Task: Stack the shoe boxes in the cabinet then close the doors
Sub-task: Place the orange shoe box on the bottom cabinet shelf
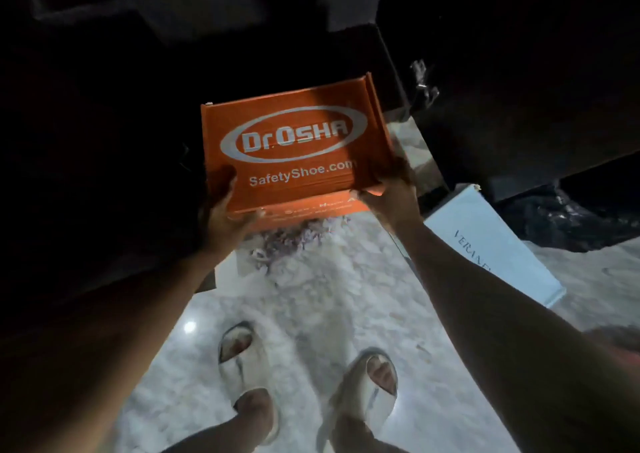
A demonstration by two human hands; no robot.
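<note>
An orange shoe box (294, 148) with white "Dr.OSHA" lettering hangs in the air in front of me, its far end pointing into the dark cabinet (173, 54). My left hand (221, 210) grips its near left corner, thumb on the lid. My right hand (391, 189) grips the near right corner. A white shoe box (491, 241) lies on the floor to the right, under my right forearm. The cabinet's inside is too dark to make out.
A dark cabinet door (519, 106) stands open at the right, with a metal hinge (420, 75) on it. A black plastic bag (568, 210) lies behind the white box. My feet in pale slippers (239, 352) stand on the light stone floor (311, 297).
</note>
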